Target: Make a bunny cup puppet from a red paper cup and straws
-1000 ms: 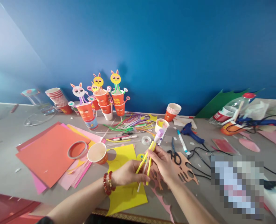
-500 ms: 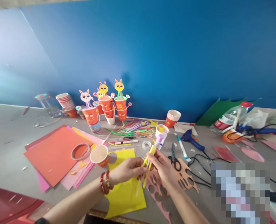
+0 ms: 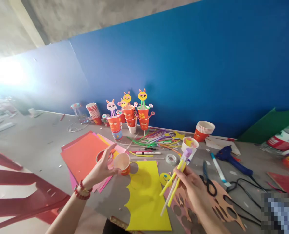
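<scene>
My right hand [image 3: 190, 185] is closed around a bundle of yellow and white stems [image 3: 172, 185] with a light purple piece at its upper end. The stems' lower ends spread over the yellow sheet [image 3: 146, 195], which has scalloped cut-outs along its left edge. Thumb and fingers apart, my left hand [image 3: 102, 167] is at the left side of an orange paper cup [image 3: 125, 168] with a white inside. Whether the thumb touches the cup I cannot tell. A yellow round face cut-out [image 3: 165, 178] lies just left of my right hand.
Cups with paper rabbit figures [image 3: 115, 123] stand at the back. Coloured pipe cleaners [image 3: 156, 138] lie beside them. Scissors [image 3: 209, 183], a blue glue gun [image 3: 234, 162] with black cables, and a tape roll [image 3: 171, 159] are on the right. Orange sheets [image 3: 82, 159] lie left.
My left hand has let go of the stems and moved left to the cup, its fingers spreading. My right hand keeps the bundle. The view has swung left and up.
</scene>
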A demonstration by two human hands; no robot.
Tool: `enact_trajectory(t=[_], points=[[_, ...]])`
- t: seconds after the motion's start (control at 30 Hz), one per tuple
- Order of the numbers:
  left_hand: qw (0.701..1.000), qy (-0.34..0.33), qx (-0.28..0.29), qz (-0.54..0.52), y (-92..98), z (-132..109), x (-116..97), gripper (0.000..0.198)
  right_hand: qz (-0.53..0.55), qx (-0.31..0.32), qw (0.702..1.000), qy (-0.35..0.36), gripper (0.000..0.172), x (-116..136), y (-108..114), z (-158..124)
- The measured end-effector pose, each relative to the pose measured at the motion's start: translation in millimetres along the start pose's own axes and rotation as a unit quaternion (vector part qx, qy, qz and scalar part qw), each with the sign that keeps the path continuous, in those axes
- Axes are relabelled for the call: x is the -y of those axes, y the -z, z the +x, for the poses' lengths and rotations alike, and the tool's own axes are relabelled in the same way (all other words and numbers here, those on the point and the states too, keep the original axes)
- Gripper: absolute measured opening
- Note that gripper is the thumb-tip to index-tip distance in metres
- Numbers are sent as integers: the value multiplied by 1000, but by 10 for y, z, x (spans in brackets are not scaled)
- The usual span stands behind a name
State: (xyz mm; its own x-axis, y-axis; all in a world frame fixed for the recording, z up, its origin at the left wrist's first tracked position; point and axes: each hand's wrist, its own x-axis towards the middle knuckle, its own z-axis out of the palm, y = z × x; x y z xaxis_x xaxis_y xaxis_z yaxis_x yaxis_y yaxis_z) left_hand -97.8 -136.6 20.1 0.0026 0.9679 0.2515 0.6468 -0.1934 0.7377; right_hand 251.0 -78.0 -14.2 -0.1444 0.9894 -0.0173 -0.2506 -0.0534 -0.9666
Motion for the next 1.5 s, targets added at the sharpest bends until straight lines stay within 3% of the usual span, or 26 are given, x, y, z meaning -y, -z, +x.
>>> enact_trajectory(t=[0.07,0.17,0.27,0.5,0.63,0.8,1.17,1.27,1.4,1.5], points=[[999,22,31,-38,-105,-76,144,98,-4,-9,1000,0,34,2,-1,2],[998,48,22,-34,-264,-118,131,86,3,-24,1000,0,35,11,-17,11],[999,-7,37,24,-345,-95,-65,68,16,-26,999,9,34,52,-37,4],[979,-151,137,-9,-543,118,-569,71,44,-81,988,126,27,310,14,-102],[974,-122,174,-81,-837,242,-680,74,60,-117,973,188,21,418,78,-124],[965,-84,226,-104,-1102,246,-673,76,60,-119,970,204,18,410,97,-117],[948,-162,240,-131,-1099,208,-698,72,-66,-55,965,249,8,308,58,-172],[943,-192,235,-135,-1129,201,-717,72,-141,-33,942,302,6,330,35,-234],[943,-203,221,-145,-1155,193,-691,73,-245,5,887,391,16,345,38,-259],[943,-204,214,-150,-1165,190,-674,72,-267,61,861,428,24,384,29,-236]])
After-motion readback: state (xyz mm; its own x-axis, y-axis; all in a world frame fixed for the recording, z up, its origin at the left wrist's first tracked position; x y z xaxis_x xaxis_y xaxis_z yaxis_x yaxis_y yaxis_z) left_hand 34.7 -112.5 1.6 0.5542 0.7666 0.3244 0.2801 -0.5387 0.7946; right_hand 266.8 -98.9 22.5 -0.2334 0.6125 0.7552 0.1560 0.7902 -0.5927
